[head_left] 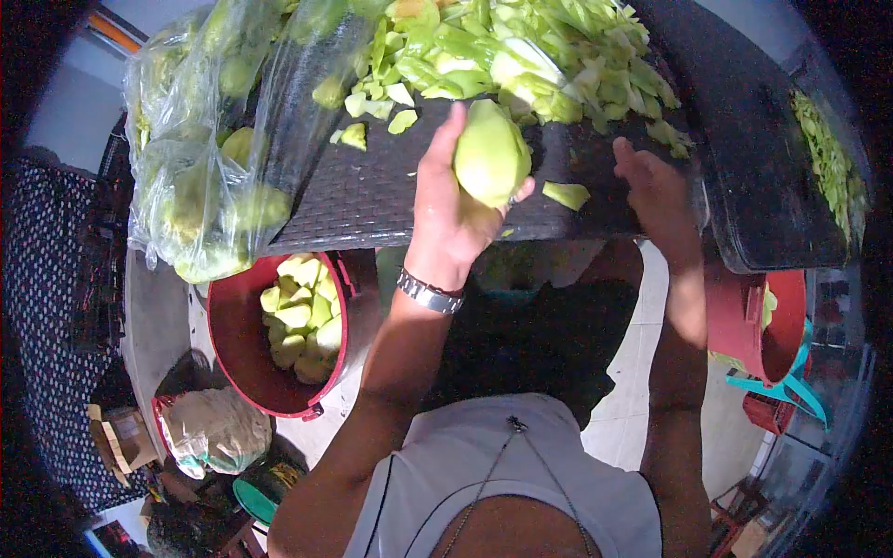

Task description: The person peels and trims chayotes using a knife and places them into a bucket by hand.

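Note:
A peeled, pale green fruit [492,156], shaped like a green mango or small papaya, rests in the palm of my left hand [456,200]. My thumb lies along its left side and my fingers curl round its right. My right hand [656,191] is over the right part of the dark woven tabletop [372,200], apart from the fruit. Its fingers are bent, shadowed and slightly blurred; whatever they hold is hidden. Between the hands lies a loose green peel piece [566,194]. Just beyond the fruit spreads a heap of green peelings [530,60].
Clear plastic bags of unpeeled green fruit [209,177] hang over the table's left edge. Below stands a red tub [219,339] of peeled fruit. Another red tub [735,325] is at the right, below a black tray [772,186]. A filled sack [214,428] sits lower left.

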`<action>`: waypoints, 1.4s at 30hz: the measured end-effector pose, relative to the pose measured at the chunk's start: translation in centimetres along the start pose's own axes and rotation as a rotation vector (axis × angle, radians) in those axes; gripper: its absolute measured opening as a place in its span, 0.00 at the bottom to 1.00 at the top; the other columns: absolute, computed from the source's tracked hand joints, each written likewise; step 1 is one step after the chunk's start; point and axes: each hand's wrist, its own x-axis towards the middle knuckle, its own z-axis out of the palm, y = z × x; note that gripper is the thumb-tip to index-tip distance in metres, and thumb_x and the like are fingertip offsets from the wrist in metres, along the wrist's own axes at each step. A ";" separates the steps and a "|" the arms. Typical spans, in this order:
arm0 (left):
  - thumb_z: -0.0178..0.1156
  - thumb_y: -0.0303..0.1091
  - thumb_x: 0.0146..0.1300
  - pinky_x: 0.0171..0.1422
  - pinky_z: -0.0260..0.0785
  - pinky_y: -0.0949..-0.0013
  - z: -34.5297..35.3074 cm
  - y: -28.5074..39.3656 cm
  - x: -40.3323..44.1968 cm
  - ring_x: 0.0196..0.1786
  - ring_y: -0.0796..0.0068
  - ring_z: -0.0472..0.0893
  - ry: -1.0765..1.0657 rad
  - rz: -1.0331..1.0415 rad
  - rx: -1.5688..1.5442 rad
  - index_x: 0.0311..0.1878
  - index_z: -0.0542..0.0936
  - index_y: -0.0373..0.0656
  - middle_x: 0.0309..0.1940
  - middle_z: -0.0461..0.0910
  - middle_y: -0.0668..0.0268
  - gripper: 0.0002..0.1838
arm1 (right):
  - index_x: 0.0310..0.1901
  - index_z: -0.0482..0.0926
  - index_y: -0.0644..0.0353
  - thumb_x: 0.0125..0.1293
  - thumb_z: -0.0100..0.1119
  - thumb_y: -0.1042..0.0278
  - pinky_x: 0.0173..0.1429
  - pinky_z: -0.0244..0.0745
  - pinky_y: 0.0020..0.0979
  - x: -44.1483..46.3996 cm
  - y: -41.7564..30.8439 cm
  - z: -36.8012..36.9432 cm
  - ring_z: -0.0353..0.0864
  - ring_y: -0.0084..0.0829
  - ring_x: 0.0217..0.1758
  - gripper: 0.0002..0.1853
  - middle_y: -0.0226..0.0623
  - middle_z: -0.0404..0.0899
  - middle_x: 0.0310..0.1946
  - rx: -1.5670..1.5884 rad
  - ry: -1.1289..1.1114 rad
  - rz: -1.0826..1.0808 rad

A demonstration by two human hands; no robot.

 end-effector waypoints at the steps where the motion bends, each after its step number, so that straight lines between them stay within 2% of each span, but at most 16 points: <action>1: 0.56 0.53 0.72 0.45 0.79 0.55 0.1 0.0 0.2 0.47 0.62 0.84 0.004 0.028 -0.004 0.54 0.78 0.44 0.45 0.83 0.61 0.22 | 0.43 0.82 0.63 0.73 0.57 0.40 0.37 0.70 0.35 -0.1 -1.4 -0.1 0.73 0.30 0.28 0.27 0.40 0.76 0.24 0.030 -0.041 0.071; 4: 0.61 0.48 0.70 0.48 0.79 0.53 0.5 0.1 0.4 0.49 0.63 0.84 -0.001 0.050 -0.012 0.54 0.78 0.44 0.46 0.83 0.62 0.19 | 0.55 0.79 0.59 0.71 0.62 0.45 0.42 0.77 0.47 -0.2 -5.3 0.1 0.85 0.49 0.35 0.24 0.49 0.82 0.30 0.141 -0.181 0.360; 7: 0.63 0.42 0.68 0.52 0.79 0.52 0.2 0.3 0.4 0.49 0.63 0.84 -0.207 0.007 -0.152 0.56 0.77 0.43 0.47 0.83 0.63 0.18 | 0.48 0.77 0.62 0.64 0.66 0.35 0.40 0.79 0.46 -1.4 -7.8 0.5 0.86 0.49 0.33 0.32 0.46 0.83 0.26 0.092 -0.179 0.238; 10: 0.62 0.42 0.69 0.57 0.78 0.56 0.6 -1.4 -0.9 0.50 0.63 0.84 -0.041 0.203 -0.125 0.56 0.78 0.44 0.48 0.83 0.63 0.17 | 0.41 0.76 0.60 0.62 0.67 0.33 0.35 0.80 0.45 -1.6 -9.1 1.1 0.87 0.49 0.30 0.31 0.41 0.83 0.25 0.069 -0.181 0.062; 11: 0.61 0.46 0.71 0.57 0.77 0.60 0.6 -1.0 -0.2 0.50 0.66 0.83 -0.065 0.073 -0.113 0.55 0.79 0.44 0.49 0.83 0.64 0.18 | 0.40 0.76 0.59 0.61 0.68 0.33 0.35 0.80 0.44 -1.5 -9.2 1.2 0.87 0.48 0.30 0.31 0.40 0.83 0.25 0.026 -0.179 0.036; 15: 0.54 0.60 0.73 0.54 0.80 0.60 -0.8 -2.9 1.5 0.47 0.64 0.86 -0.019 0.258 0.151 0.62 0.78 0.44 0.50 0.85 0.60 0.30 | 0.36 0.74 0.57 0.58 0.70 0.32 0.33 0.80 0.44 -1.4 -9.3 1.5 0.88 0.46 0.30 0.32 0.39 0.83 0.24 -0.073 -0.160 -0.086; 21: 0.55 0.48 0.77 0.46 0.79 0.68 1.3 -3.0 0.3 0.45 0.75 0.83 0.033 0.408 0.132 0.60 0.75 0.43 0.45 0.81 0.65 0.20 | 0.37 0.77 0.58 0.58 0.68 0.30 0.35 0.79 0.46 -0.4 -7.9 1.0 0.86 0.47 0.28 0.32 0.41 0.82 0.24 -0.080 -0.112 -0.021; 22: 0.50 0.49 0.79 0.36 0.80 0.66 1.5 -2.0 -0.9 0.41 0.72 0.84 0.020 0.355 0.226 0.60 0.74 0.43 0.43 0.81 0.64 0.20 | 0.37 0.78 0.58 0.59 0.67 0.30 0.36 0.79 0.46 0.0 -7.4 0.7 0.86 0.47 0.28 0.32 0.42 0.82 0.24 -0.112 -0.109 0.020; 24: 0.49 0.49 0.79 0.28 0.79 0.65 1.4 -1.2 -0.7 0.39 0.70 0.85 -0.011 0.233 0.221 0.58 0.74 0.44 0.42 0.82 0.63 0.19 | 0.39 0.80 0.58 0.62 0.65 0.31 0.38 0.78 0.46 1.1 -5.0 0.4 0.86 0.49 0.30 0.31 0.43 0.82 0.24 -0.140 -0.020 0.076; 27: 0.49 0.48 0.78 0.38 0.81 0.55 0.3 -1.0 -0.3 0.38 0.63 0.85 -0.035 0.099 0.173 0.62 0.75 0.43 0.46 0.85 0.60 0.21 | 0.39 0.80 0.58 0.63 0.64 0.31 0.37 0.78 0.46 2.1 -3.2 0.2 0.86 0.50 0.30 0.31 0.43 0.83 0.25 -0.031 -0.022 0.135; 30: 0.50 0.50 0.78 0.34 0.81 0.60 -0.5 -1.9 0.4 0.41 0.68 0.85 -0.033 0.132 0.168 0.58 0.74 0.44 0.43 0.83 0.62 0.20 | 0.38 0.80 0.57 0.63 0.64 0.30 0.38 0.78 0.47 0.6 -6.5 0.3 0.86 0.49 0.30 0.31 0.42 0.83 0.25 0.007 -0.156 0.141; 32: 0.48 0.48 0.79 0.35 0.82 0.57 -0.1 -3.5 1.6 0.42 0.66 0.86 0.165 0.290 -0.040 0.59 0.75 0.43 0.44 0.83 0.61 0.20 | 0.37 0.80 0.57 0.62 0.64 0.30 0.38 0.79 0.47 0.0 -8.0 0.3 0.87 0.49 0.31 0.31 0.41 0.83 0.25 -0.060 -0.271 0.099; 33: 0.48 0.46 0.78 0.35 0.82 0.56 0.6 -3.3 1.2 0.43 0.64 0.86 0.164 0.276 0.020 0.61 0.75 0.41 0.45 0.83 0.60 0.20 | 0.35 0.79 0.57 0.61 0.65 0.29 0.38 0.79 0.48 -0.1 -7.6 0.9 0.87 0.47 0.31 0.32 0.40 0.83 0.24 -0.051 -0.196 0.007; 37: 0.48 0.54 0.78 0.38 0.81 0.53 -0.6 -1.9 0.1 0.44 0.61 0.86 -0.063 0.130 0.234 0.63 0.76 0.40 0.49 0.84 0.59 0.27 | 0.36 0.80 0.61 0.65 0.60 0.29 0.44 0.78 0.50 1.8 -5.7 0.9 0.87 0.51 0.36 0.34 0.47 0.82 0.26 -0.053 -0.141 0.147; 39: 0.48 0.55 0.77 0.39 0.81 0.53 0.0 -1.4 -0.6 0.44 0.61 0.86 -0.069 0.051 0.178 0.62 0.77 0.40 0.47 0.84 0.58 0.27 | 0.36 0.81 0.63 0.67 0.57 0.30 0.47 0.77 0.50 3.4 -1.6 1.3 0.86 0.53 0.40 0.34 0.51 0.82 0.29 0.032 -0.036 0.269; 42: 0.49 0.57 0.77 0.46 0.81 0.52 0.5 -1.2 -0.1 0.45 0.60 0.86 0.005 0.026 0.064 0.61 0.77 0.41 0.47 0.85 0.58 0.28 | 0.36 0.82 0.66 0.70 0.53 0.31 0.52 0.75 0.50 4.0 -0.7 -0.4 0.85 0.55 0.46 0.36 0.57 0.83 0.33 -0.056 -0.171 0.383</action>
